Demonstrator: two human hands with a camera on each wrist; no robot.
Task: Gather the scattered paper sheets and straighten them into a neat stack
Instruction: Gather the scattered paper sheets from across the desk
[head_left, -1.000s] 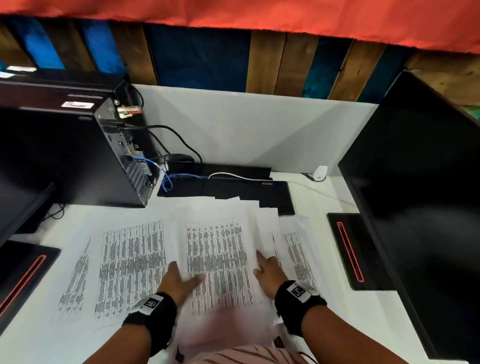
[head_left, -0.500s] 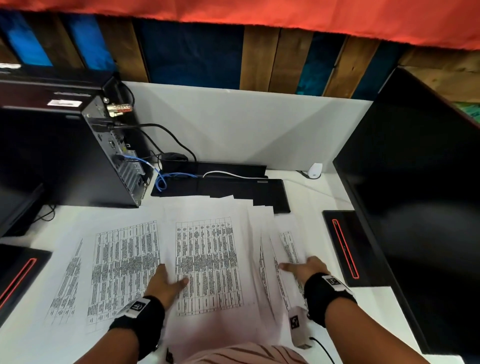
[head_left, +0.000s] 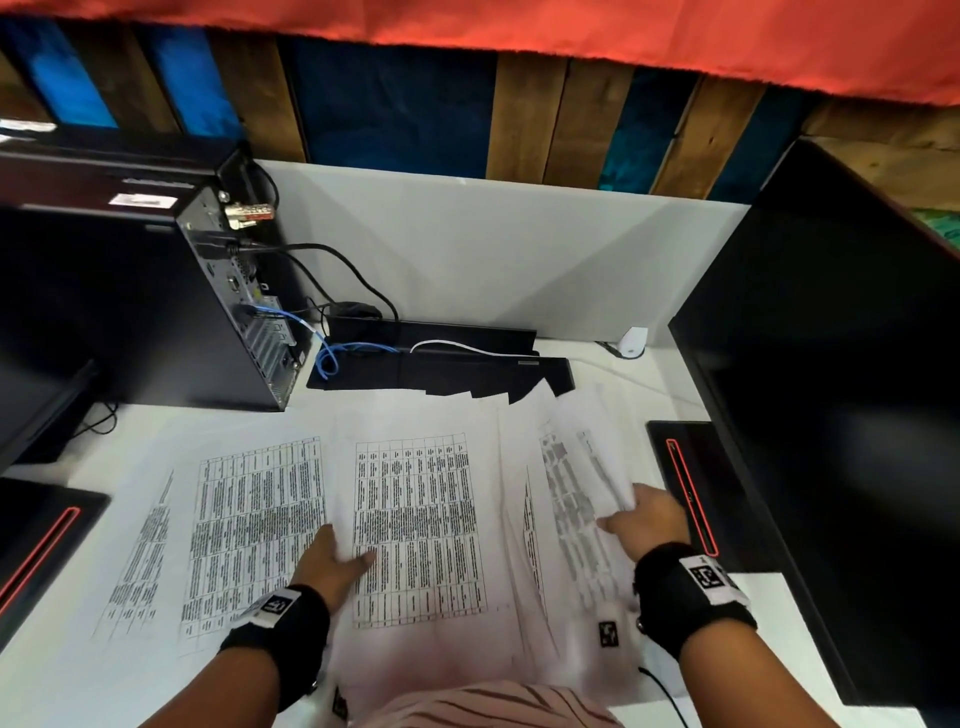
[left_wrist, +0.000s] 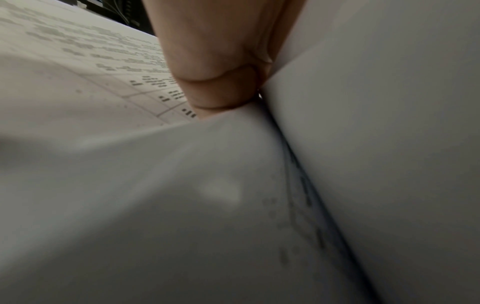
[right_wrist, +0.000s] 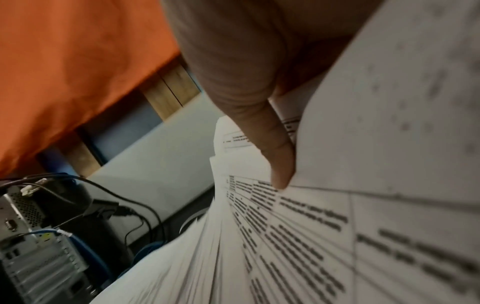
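Right hand grip: we see the right hand (head_left: 647, 514) holding the right edge of a raised sheaf of printed sheets (head_left: 576, 499), thumb (right_wrist: 279, 164) on the printed face, other fingers hidden behind the paper.
Left hand grip: the left hand (head_left: 332, 564) grips the left edge of the centre sheet (head_left: 415, 525); thumb on top, fingers tucked beneath. In the left wrist view the paper folds up around the hand.
Sheaf edges: the lifted sheets tilt up on their right side, fanned and uneven at the far end, where their corners overlap the black keyboard (head_left: 441, 371).
Flat sheets: two more printed pages (head_left: 254, 519) lie flat to the left of our left hand, overlapping, the outermost one skewed towards the left monitor base (head_left: 36, 540).
Desk: a white desk (head_left: 779, 623) carries everything.
Room on the right: the right monitor (head_left: 841, 415) and its stand (head_left: 696, 488) are just beside our right hand.
Room on the left: the computer tower (head_left: 156, 312) stands behind the flat pages, apart from them.
Room behind: cables (head_left: 332, 358) and the white partition (head_left: 493, 249) close off the back.
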